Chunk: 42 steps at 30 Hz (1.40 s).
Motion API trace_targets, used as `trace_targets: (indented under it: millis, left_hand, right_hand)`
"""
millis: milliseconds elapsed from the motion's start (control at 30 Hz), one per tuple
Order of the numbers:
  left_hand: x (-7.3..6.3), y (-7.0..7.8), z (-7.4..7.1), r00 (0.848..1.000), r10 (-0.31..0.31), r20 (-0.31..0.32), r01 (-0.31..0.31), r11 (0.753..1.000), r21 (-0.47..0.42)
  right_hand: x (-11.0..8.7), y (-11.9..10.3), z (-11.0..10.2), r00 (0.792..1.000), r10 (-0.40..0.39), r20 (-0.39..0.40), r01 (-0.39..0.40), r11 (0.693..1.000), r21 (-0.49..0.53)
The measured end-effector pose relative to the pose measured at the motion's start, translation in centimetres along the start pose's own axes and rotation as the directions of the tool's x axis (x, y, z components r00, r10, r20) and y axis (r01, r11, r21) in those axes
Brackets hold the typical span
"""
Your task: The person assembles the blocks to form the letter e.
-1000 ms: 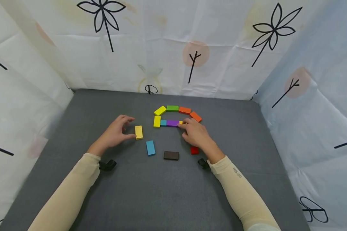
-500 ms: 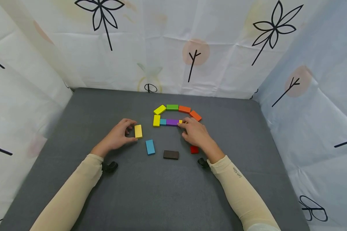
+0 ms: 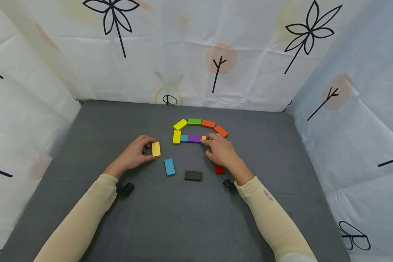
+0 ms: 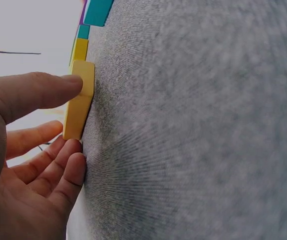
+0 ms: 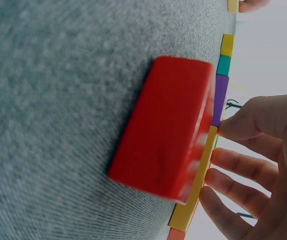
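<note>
My left hand point(image 3: 132, 153) pinches a light yellow block point(image 3: 155, 149) on the grey table. In the left wrist view the thumb lies on the near end of that block, and the fingertips are at its far end. My right hand point(image 3: 221, 150) pinches an orange-yellow block point(image 5: 182, 216) between thumb and fingers and hides most of it in the head view. This block lies end to end with a purple block point(image 3: 194, 139), a short teal block point(image 3: 184, 138) and an upright-lying yellow block point(image 3: 177, 137).
Behind, a yellow point(image 3: 180, 124), a green point(image 3: 194, 122) and two orange-red blocks point(image 3: 208, 124) form an arc. A blue block point(image 3: 170, 167), a dark brown block point(image 3: 193, 175) and a red block point(image 3: 219, 170) lie nearer. Patterned white cloth point(image 3: 170, 65) surrounds the grey table point(image 3: 170, 218).
My left hand has come slightly right and its thumb and fingers have closed on the light yellow block. The right hand stays in place at its block.
</note>
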<state>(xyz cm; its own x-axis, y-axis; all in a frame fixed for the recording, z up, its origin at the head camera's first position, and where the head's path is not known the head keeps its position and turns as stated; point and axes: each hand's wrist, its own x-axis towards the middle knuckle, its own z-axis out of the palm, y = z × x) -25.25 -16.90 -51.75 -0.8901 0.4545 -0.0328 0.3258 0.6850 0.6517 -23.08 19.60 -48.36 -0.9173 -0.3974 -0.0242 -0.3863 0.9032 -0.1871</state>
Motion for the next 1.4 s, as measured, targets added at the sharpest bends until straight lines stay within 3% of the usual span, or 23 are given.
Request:
trace_targets:
  millis: [700,1400]
  left_hand:
    - [0.3,0.6,-0.2,1.000,-0.007,-0.001,0.007,1.000,-0.028]
    - [2.0,3.5,0.8,0.998,0.050,0.034,-0.049,0.998,-0.032]
  right_hand:
    - [0.1,0.0,0.1,1.000,0.008,0.002,-0.008,1.000,0.005]
    - [0.1,0.1,0.1,1.000,0.008,0.012,-0.008,1.000,-0.003]
